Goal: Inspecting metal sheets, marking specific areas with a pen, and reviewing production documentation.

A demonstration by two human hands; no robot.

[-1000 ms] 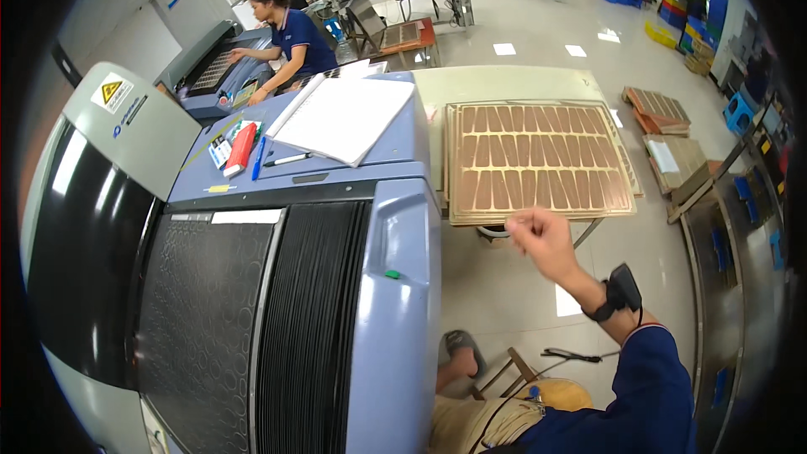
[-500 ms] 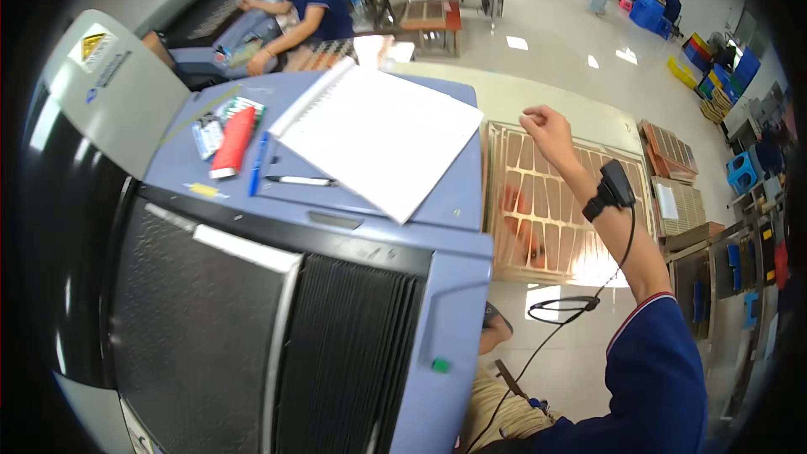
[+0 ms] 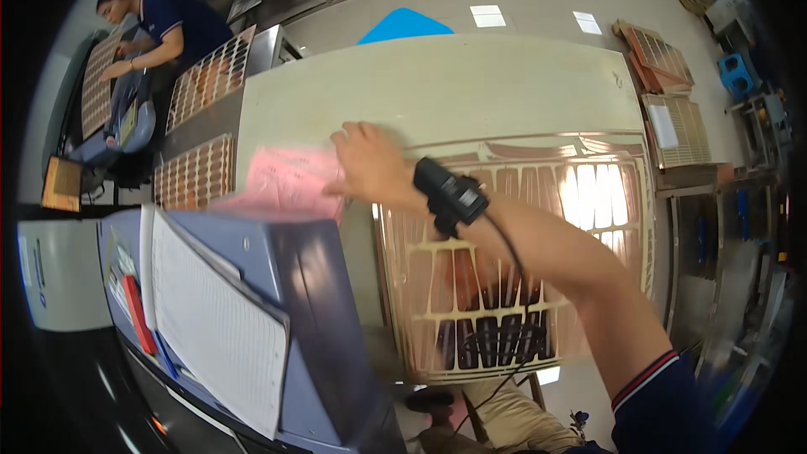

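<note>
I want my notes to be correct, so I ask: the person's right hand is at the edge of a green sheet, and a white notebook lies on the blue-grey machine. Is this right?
Not quite: the sheet at the right hand is pink, not green, as the head view shows. The white notebook does lie on the blue-grey machine.

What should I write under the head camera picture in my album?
A bare right hand at a thin pink sheet, near a flat, rectangular brown-patterned panel.

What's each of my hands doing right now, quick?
Left hand: not in view.
Right hand: at the edge of the pink sheet; whether it grips cannot be told.
</note>
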